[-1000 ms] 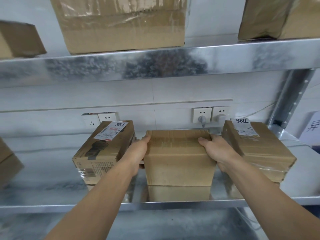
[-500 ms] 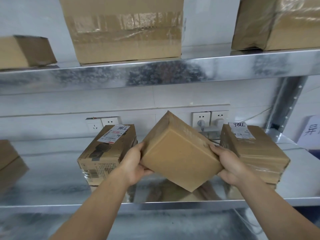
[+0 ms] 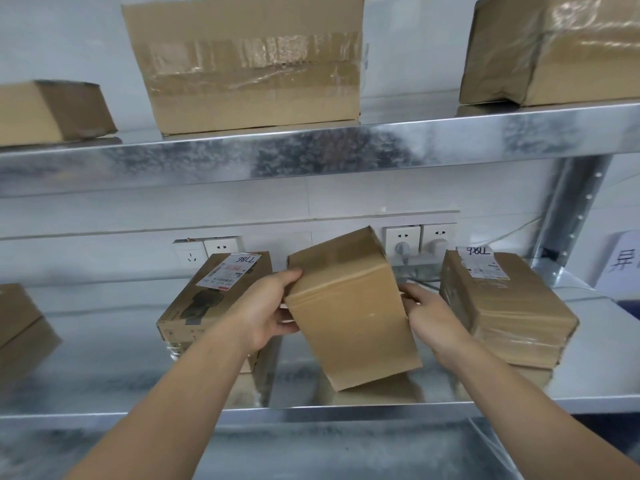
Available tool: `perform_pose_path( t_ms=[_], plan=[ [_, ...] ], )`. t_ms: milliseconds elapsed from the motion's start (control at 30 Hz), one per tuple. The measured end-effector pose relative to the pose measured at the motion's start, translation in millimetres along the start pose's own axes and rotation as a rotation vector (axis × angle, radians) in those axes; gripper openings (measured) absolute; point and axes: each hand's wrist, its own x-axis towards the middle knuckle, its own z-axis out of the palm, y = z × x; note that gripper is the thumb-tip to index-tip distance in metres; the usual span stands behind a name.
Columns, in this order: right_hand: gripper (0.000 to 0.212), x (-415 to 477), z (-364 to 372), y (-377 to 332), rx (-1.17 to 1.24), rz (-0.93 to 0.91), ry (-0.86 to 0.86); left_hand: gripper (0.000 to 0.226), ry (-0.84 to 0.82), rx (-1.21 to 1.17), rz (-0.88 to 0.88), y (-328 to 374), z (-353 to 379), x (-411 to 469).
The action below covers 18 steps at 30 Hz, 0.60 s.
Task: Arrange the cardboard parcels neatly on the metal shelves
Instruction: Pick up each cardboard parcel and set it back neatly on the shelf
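Plain parcel [image 3: 349, 317] tilted, left hand [image 3: 266, 313] and right hand [image 3: 429, 320] fingers curled round it

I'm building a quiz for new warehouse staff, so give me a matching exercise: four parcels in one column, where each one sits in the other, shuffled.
1 plain parcel
2 black-printed parcel
3 big taped parcel
4 labelled wrapped parcel

A upper shelf
B lower shelf, beside the right hand
C lower shelf, beside the left hand
D tilted, held in both hands

Pairs: 1-D, 2-C, 3-A, 4-B
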Motion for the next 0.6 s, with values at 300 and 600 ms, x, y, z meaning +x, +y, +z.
perform_pose_path(
  t_ms=[300, 600],
  plan=[
    [0.056, -7.2, -14.0, -52.7, 0.369, 0.174, -0.138, 0.021, -0.006, 0.124, 0.026, 15.2, 3.4, -1.0],
    [0.051, -7.8, -11.3, -70.6, 0.162, 0.262, -0.235, 0.039, -0.021, 0.245, 0.001, 19.6, 14.9, 2.6]
  ],
)
